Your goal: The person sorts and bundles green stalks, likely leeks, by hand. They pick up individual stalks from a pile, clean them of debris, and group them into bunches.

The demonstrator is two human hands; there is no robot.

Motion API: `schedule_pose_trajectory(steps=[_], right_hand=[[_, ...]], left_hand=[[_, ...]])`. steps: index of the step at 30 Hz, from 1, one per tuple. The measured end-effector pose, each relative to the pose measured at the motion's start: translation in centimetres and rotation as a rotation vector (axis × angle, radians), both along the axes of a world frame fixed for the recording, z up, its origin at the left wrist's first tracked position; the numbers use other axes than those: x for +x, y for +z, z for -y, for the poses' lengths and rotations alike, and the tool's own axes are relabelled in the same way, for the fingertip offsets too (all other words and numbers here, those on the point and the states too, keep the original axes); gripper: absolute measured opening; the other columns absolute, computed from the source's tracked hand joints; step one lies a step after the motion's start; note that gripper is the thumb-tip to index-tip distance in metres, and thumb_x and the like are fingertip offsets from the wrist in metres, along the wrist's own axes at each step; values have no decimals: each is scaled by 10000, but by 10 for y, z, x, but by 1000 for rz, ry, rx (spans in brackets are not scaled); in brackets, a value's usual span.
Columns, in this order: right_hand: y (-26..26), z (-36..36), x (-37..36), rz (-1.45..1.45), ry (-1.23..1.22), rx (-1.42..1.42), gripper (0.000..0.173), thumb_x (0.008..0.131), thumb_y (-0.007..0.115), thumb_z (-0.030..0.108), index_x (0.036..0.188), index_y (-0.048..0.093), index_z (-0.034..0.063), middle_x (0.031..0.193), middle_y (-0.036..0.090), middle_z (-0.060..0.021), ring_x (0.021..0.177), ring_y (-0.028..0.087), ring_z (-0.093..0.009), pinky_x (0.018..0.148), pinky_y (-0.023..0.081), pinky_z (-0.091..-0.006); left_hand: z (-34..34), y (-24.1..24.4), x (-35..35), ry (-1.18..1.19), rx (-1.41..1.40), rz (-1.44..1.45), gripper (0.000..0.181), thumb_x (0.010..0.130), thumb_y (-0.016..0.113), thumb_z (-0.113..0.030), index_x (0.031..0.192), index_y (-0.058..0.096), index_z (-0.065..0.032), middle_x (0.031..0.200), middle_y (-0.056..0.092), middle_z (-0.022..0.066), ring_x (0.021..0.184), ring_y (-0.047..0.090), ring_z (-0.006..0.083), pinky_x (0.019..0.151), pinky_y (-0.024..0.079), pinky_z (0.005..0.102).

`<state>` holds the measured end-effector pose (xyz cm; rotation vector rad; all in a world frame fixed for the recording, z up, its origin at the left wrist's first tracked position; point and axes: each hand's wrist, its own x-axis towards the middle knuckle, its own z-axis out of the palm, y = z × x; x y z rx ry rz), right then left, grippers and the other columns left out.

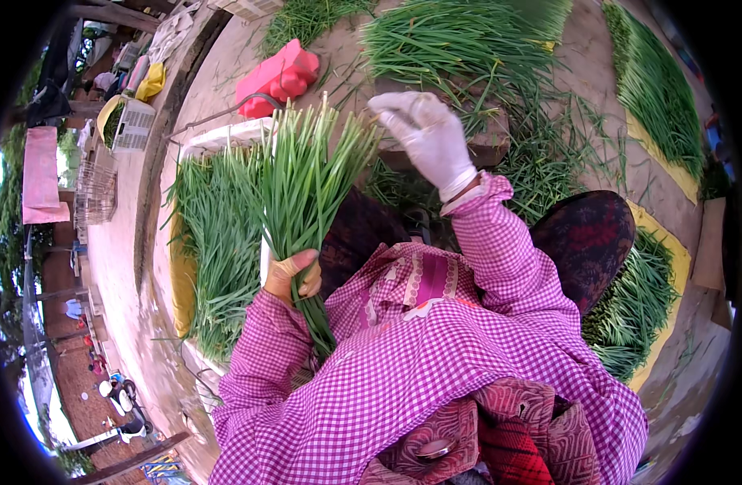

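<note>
My left hand (pixel 295 276), in a stained yellowish glove, grips a bunch of long flat green stalks (pixel 310 176) that look like garlic chives. Their pale ends fan upward, while the dark leaf ends hang below the fist against my checked sleeve. To the right of the pale ends is my right hand (pixel 428 133), in a white glove with soiled fingertips. Its fingers are bent near the outermost stalks; whether it pinches anything is unclear. A crate heaped with more chives (pixel 219 242) stands beside my left forearm, a yellow sheet (pixel 183 273) along its edge.
A pink lobed plastic object (pixel 280 76) lies beyond the crate. Behind a low wooden block (pixel 492 136) is a large chive pile (pixel 461 42). Loose leaves (pixel 546 163) litter the floor. More chives lie on yellow sheets at right (pixel 631 309) and far right (pixel 661 97).
</note>
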<state>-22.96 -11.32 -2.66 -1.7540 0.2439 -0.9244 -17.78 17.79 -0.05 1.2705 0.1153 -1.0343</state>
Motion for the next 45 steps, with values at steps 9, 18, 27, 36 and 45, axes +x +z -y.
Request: schedule_pose_trajectory(steps=[9,18,27,36,45], right_hand=[[3,-35,12,132,-216,-207,213,739,693,101,949,668,117,1063,661,-55,1007,580,-261,909,428,-382],[14,-7,2,96,-176,-517,241,744,720,202,972,670,140,1130,642,-19,1090,545,-210,1019,315,-376],[6,-10,0,-101,55,-631,166,685,752,202,829,669,202,851,646,64,986,570,-134,1064,264,-383],[-4,78,-29,-480,-564,-862,141,775,674,234,892,654,158,902,652,11,929,596,-176,996,336,-404],[-6,69,-27,-223,-112,-85,245,859,615,344,872,701,115,920,690,-56,859,639,-226,821,483,-322]], left_hand=[[2,-1,-6,-103,108,43,413,798,699,-116,1168,530,-40,493,449,33,331,390,138,348,297,278],[6,-11,-10,44,173,367,347,722,723,28,1034,587,-41,658,580,40,407,470,122,336,318,241],[3,-4,-7,73,244,384,533,695,744,69,1167,526,-44,877,631,56,576,534,113,443,388,222],[2,-2,-6,-6,280,378,464,702,750,47,1118,562,-37,829,635,47,502,501,96,399,344,226],[5,2,-6,29,328,484,385,699,754,35,1045,596,-28,742,622,33,455,477,94,377,321,234]])
